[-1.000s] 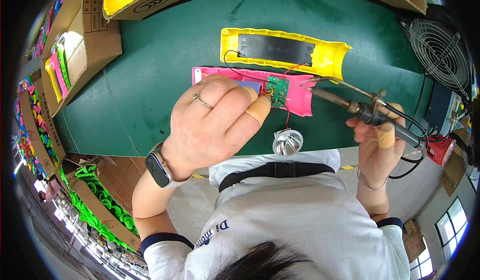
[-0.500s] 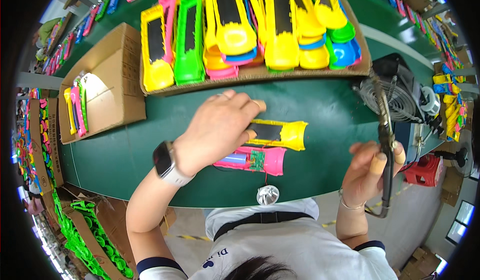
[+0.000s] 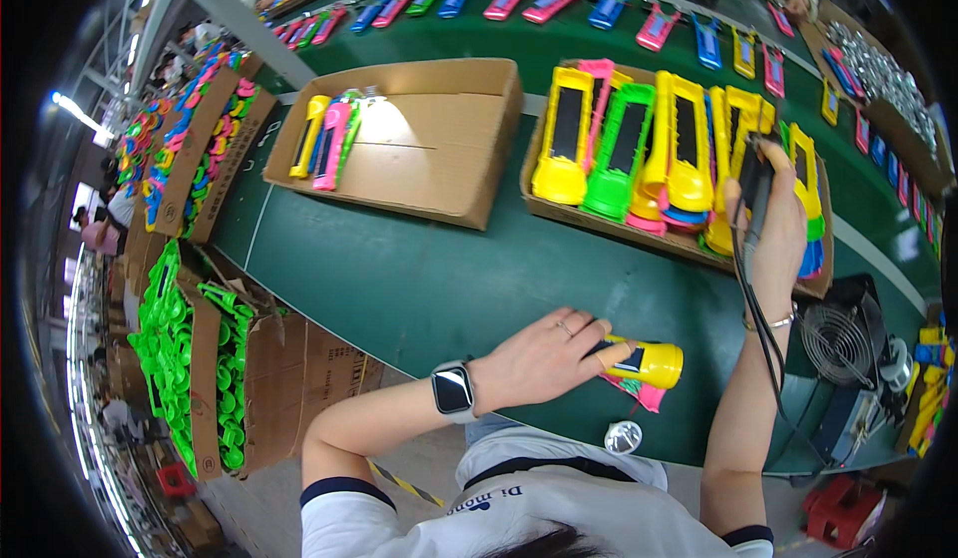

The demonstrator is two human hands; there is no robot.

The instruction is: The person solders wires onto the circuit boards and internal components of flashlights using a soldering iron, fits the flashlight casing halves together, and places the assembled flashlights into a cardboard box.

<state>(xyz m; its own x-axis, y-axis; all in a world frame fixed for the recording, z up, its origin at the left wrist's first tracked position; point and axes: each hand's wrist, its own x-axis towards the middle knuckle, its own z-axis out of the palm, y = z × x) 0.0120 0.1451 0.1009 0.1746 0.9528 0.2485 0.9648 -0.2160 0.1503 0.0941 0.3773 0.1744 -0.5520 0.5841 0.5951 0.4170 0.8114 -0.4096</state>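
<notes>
My left hand (image 3: 539, 360) lies closed over a yellow flashlight shell (image 3: 659, 365), its fingers across the shell's dark panel. Under that shell, part of a pink flashlight shell (image 3: 647, 395) shows at the near side; most of it is hidden by the yellow one and my hand. A shiny round reflector (image 3: 623, 437) sits at the table's near edge, close to the pink shell. Raised over the box of shells, my right hand (image 3: 780, 221) grips a dark corded hand tool (image 3: 755, 187). Its cables run down past my wrist; its exact kind is unclear.
A cardboard box of colourful shells (image 3: 559, 209) stands far right, beside a box (image 3: 429, 184) holding a few flashlights. A fan (image 3: 838, 343) is at the right. Cartons of green parts (image 3: 239, 398) stand left. Finished-looking flashlights (image 3: 609, 9) line the far belt, where other people sit.
The yellow shell has gone from beside the pink one to on top of it, under my left hand. My right hand has lifted the corded tool forward over the box. The view has turned leftward.
</notes>
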